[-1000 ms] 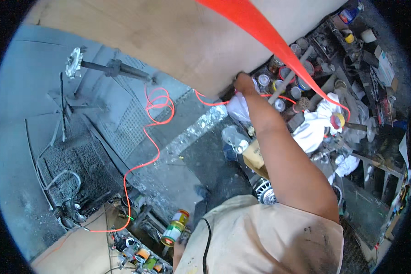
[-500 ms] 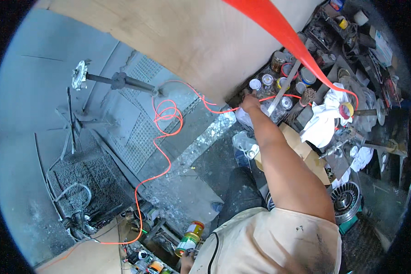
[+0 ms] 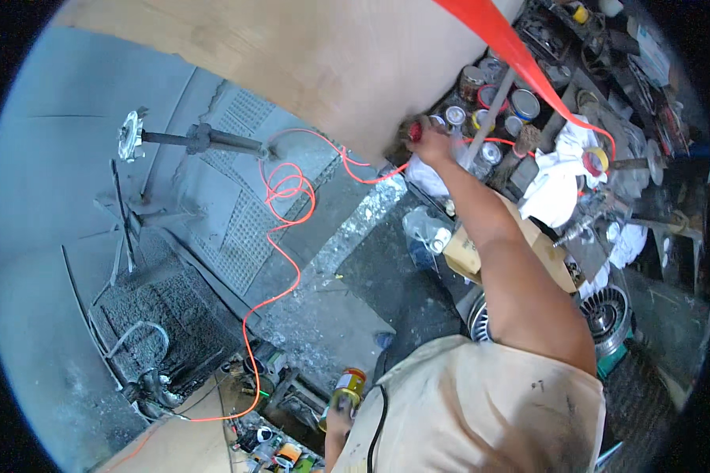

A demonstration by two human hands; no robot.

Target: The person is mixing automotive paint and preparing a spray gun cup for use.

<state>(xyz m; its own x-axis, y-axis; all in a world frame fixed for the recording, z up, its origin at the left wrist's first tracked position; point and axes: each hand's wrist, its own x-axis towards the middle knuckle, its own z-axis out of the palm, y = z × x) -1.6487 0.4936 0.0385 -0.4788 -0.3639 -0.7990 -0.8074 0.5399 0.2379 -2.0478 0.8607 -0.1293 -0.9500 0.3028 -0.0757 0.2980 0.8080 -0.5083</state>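
Observation:
My right arm (image 3: 513, 244) reaches forward to a cluster of tins beside the pale board. At its end my right hand (image 3: 431, 143) is closed round a small thing with a red end (image 3: 415, 132). The rest of that thing is dark and smeared, so its kind does not show. White-lidded cans (image 3: 455, 116) stand just right of the fingers. Low in the picture, by my left side, my left hand (image 3: 339, 419) is closed on a tin whose green label is mostly covered by it. A yellow tin with a red rim (image 3: 350, 383) touches that hand's far side.
An orange hose (image 3: 270, 299) runs coiled across the floor on the left. A red strap-like band (image 3: 521, 63) hangs across the upper right. White cloths (image 3: 556, 181), a cardboard box (image 3: 465, 252) and a finned wheel-like part (image 3: 605, 319) crowd the right. A foil-capped stand (image 3: 132, 135) is far left.
My right hand has moved away from me and slightly left, and a red end now shows in it. My left hand has slid up over the green-labelled tin. The view has shifted slightly.

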